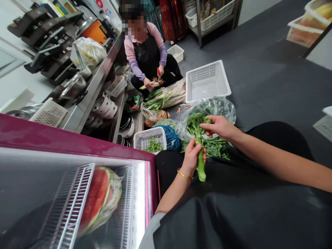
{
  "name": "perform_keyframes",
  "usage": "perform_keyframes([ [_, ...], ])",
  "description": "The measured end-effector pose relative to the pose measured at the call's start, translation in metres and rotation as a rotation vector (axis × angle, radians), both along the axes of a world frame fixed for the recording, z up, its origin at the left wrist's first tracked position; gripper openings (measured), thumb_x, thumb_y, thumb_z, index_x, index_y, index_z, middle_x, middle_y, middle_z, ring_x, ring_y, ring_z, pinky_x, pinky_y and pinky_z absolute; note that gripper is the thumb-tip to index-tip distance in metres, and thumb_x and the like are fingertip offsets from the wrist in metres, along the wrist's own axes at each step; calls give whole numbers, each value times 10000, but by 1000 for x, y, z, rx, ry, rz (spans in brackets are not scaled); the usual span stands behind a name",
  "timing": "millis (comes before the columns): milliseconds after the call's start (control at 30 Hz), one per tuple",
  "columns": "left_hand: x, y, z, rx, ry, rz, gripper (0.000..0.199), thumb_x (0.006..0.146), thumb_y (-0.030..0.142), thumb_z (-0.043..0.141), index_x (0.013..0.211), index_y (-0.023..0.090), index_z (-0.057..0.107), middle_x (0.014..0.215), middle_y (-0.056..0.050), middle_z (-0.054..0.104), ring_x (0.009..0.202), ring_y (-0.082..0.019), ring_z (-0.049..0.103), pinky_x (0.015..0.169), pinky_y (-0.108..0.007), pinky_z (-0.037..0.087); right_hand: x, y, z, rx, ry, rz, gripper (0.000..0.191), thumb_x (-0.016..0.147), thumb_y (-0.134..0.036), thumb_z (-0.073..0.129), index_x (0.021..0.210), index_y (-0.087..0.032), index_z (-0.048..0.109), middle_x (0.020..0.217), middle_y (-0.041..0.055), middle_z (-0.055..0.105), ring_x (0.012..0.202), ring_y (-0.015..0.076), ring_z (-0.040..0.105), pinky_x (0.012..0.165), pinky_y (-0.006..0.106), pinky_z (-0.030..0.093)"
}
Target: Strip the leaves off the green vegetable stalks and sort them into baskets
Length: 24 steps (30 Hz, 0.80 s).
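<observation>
A long-stemmed broccoli stalk (201,160) stands nearly upright over my dark apron, its green head at the top. My left hand (193,154), with a gold bangle at the wrist, is wrapped round the stem. At the head's right edge, my right hand (218,127) pinches a floret between thumb and fingers. Just beyond my hands lie loose green leaves (218,147) and a clear plastic bag (223,107) with greens in it. To the left, a white basket (137,140) holds small cut green pieces, beside a blue plastic bag (172,138).
Across from me a co-worker (147,48) crouches with red-handled scissors and a scallion, behind a bundle of scallions (168,95). A large white crate (207,77) sits on the floor. At left are a glass-fronted fridge (153,180) containing a watermelon (101,200) and a steel counter (85,100).
</observation>
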<state>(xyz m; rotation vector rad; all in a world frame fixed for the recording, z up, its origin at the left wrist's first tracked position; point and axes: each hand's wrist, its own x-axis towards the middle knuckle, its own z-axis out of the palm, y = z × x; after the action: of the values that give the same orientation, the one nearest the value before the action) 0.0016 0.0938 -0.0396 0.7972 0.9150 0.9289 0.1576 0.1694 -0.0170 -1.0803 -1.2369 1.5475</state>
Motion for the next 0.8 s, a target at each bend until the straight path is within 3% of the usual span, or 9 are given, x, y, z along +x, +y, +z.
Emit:
perform_keyframes([
  [67, -1, -1, -1, -26, -16, -1, 277, 766, 379, 634, 875, 188, 466, 631, 31, 561, 412, -80, 487, 377, -182, 380, 0, -7, 0, 230, -241, -44, 259, 752, -418, 648, 716, -187, 536, 507, -11, 532, 458, 131, 514, 447, 251, 438],
  [200, -3, -2, 5, -136, -192, -70, 265, 759, 354, 628, 889, 185, 469, 636, 9, 573, 415, -96, 500, 371, -191, 388, 13, -28, -2, 944, -645, -235, 86, 838, -230, 500, 882, -185, 558, 757, 73, 620, 714, 197, 604, 642, 315, 505],
  [267, -3, -2, 9, -166, -240, -119, 270, 748, 331, 639, 909, 184, 479, 637, -4, 582, 417, -104, 505, 367, -194, 384, 21, -33, -6, 1132, -727, -234, 139, 852, -168, 464, 964, -186, 543, 796, 76, 621, 746, 200, 606, 665, 316, 514],
  [333, -3, -1, 11, -223, -279, -158, 274, 739, 319, 648, 921, 178, 499, 647, -8, 571, 429, -96, 497, 367, -186, 375, 26, -32, -12, 1177, -757, -230, 161, 854, -143, 447, 981, -193, 534, 794, 71, 619, 742, 197, 605, 663, 315, 522],
  [433, -5, 3, 10, -320, -335, -135, 283, 737, 339, 657, 925, 184, 512, 664, 6, 532, 435, -65, 457, 358, -159, 332, 20, -30, -22, 1114, -710, -86, 165, 862, -155, 429, 944, -205, 563, 774, 67, 626, 721, 185, 606, 646, 302, 523],
  [533, -11, 8, 4, -313, -319, 5, 300, 747, 404, 652, 892, 200, 485, 653, 18, 531, 424, -64, 451, 346, -153, 309, 7, -29, -26, 921, -524, 95, 134, 864, -228, 469, 909, -210, 594, 769, 61, 634, 710, 174, 609, 630, 292, 520],
  [600, -15, 13, -1, -236, -253, 110, 352, 771, 495, 611, 923, 203, 485, 651, 15, 557, 419, -77, 466, 350, -171, 330, -1, -22, -23, 591, -380, 110, 124, 851, -314, 531, 874, -207, 589, 687, 32, 607, 617, 159, 586, 552, 281, 502],
  [700, -21, 19, -7, -127, -139, 230, 442, 775, 560, 585, 1010, 196, 498, 637, 17, 574, 420, -85, 471, 380, -192, 369, -12, 2, -15, 11, -120, 72, 267, 742, -419, 676, 839, -197, 562, 586, -35, 517, 449, 103, 489, 385, 229, 397],
  [800, -26, 23, -12, -87, -61, 305, 428, 718, 467, 689, 990, 201, 493, 641, 44, 554, 457, -79, 488, 427, -189, 389, -29, 28, -11, -226, 94, 60, 388, 605, -410, 782, 823, -183, 555, 623, -47, 508, 442, 82, 481, 352, 200, 342],
])
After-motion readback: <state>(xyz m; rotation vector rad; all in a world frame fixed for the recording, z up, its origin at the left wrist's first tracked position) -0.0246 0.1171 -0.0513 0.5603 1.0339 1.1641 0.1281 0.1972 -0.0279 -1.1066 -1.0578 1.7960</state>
